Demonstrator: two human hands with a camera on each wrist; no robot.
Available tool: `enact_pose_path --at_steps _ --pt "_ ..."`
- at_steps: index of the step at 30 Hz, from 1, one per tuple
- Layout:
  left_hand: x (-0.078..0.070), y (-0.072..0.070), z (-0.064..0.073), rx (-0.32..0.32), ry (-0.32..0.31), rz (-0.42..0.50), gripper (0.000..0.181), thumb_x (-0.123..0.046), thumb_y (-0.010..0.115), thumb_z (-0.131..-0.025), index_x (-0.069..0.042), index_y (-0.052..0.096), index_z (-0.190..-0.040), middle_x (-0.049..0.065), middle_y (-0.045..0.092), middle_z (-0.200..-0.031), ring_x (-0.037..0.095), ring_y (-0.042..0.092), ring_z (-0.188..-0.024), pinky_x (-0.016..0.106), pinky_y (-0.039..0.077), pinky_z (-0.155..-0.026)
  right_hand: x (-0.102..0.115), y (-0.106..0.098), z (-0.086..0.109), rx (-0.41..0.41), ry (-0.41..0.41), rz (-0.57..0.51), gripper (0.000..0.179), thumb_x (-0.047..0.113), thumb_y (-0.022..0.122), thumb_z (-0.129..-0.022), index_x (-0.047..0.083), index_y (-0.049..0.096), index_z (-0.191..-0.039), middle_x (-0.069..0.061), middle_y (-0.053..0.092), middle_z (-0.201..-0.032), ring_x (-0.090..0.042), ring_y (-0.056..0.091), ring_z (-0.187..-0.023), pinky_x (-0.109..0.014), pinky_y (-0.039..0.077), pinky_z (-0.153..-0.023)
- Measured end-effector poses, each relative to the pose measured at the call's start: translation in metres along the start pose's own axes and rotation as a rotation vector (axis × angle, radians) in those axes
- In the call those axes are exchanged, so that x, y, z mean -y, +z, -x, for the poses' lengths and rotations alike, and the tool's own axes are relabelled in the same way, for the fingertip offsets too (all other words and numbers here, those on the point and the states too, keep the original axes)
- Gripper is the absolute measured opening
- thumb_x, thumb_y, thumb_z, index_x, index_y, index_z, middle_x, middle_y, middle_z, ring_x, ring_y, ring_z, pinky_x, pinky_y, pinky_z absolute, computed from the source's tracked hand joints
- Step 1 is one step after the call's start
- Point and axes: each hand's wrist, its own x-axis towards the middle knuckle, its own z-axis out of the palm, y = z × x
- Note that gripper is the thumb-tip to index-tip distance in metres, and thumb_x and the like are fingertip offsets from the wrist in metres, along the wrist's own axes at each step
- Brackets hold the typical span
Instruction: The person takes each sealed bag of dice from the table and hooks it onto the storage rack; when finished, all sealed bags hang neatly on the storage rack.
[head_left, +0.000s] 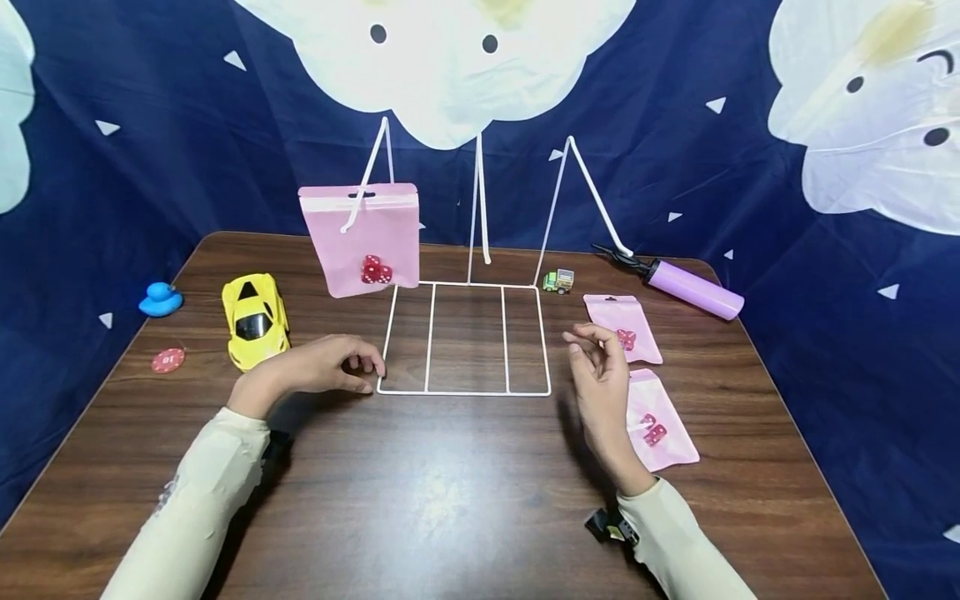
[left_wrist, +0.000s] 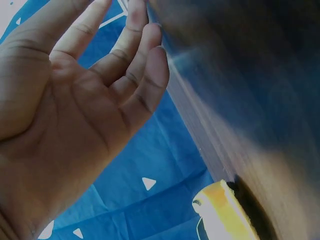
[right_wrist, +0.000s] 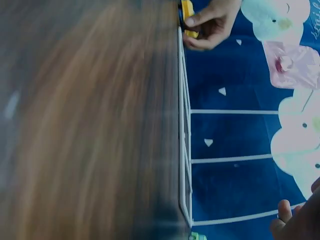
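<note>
A white wire display rack (head_left: 468, 393) with upright hook arms stands on the table. From its left hook hangs a pink zip bag (head_left: 330, 250) with red dice (head_left: 375, 270) inside. My left hand (head_left: 322, 365) is at the rack's front left corner, fingers loosely bent and holding nothing; whether they touch the wire I cannot tell. Beyond the rack's right side, my right hand (head_left: 602, 387) hovers with relaxed, bent fingers and nothing in them. Close to it lie two more pink bags of dice, a rear bag (head_left: 637, 315) and a front bag (head_left: 671, 425), the latter partly covered by the hand.
A yellow toy car (head_left: 255, 321) sits by my left forearm, with a blue rubber duck (head_left: 161, 300) and a red chip (head_left: 168, 360) farther left. Behind the right hand are a small toy truck (head_left: 558, 281) and a purple hand pump (head_left: 693, 288). Dark blue cloth hangs behind the table.
</note>
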Motion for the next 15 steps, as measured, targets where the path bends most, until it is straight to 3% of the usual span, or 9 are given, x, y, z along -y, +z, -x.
enact_pose_path --at_steps 5,8,12,15 --pt "-0.001 0.004 -0.003 0.005 0.004 0.004 0.016 -0.008 0.083 -0.094 -0.013 0.073 -0.105 -0.004 0.063 -0.092 0.017 0.058 -0.089 0.034 0.05 -0.08 0.002 -0.016 -0.005 -0.035 0.033 0.046 0.026 -0.014 0.055 -0.101 -0.017 0.054 -0.126 -0.01 0.064 -0.126 -0.017 0.07 -0.118 -0.023 0.051 -0.103" --pt "-0.002 0.005 -0.004 0.008 -0.004 0.006 0.014 -0.006 0.082 -0.094 -0.013 0.074 -0.102 -0.005 0.062 -0.09 0.015 0.057 -0.087 0.032 0.048 -0.078 0.002 -0.025 -0.008 -0.055 0.073 0.087 0.024 -0.011 0.057 -0.103 -0.014 0.056 -0.127 -0.011 0.068 -0.123 -0.014 0.069 -0.116 -0.019 0.053 -0.091" --pt "-0.002 0.006 -0.005 0.013 -0.006 0.004 0.014 -0.004 0.082 -0.093 -0.013 0.074 -0.099 -0.006 0.061 -0.087 0.015 0.056 -0.084 0.029 0.047 -0.076 0.002 -0.037 -0.01 -0.055 0.116 0.118 0.022 -0.01 0.059 -0.104 -0.009 0.059 -0.126 -0.014 0.07 -0.119 -0.012 0.069 -0.114 -0.019 0.052 -0.093" --pt "-0.002 0.006 -0.005 0.01 -0.002 0.005 0.013 -0.003 0.082 -0.092 -0.013 0.075 -0.098 -0.006 0.061 -0.085 0.014 0.056 -0.083 0.029 0.047 -0.075 0.003 -0.042 -0.012 -0.04 0.136 0.12 0.022 -0.011 0.058 -0.103 -0.008 0.059 -0.125 -0.013 0.067 -0.12 -0.014 0.069 -0.115 -0.022 0.05 -0.103"
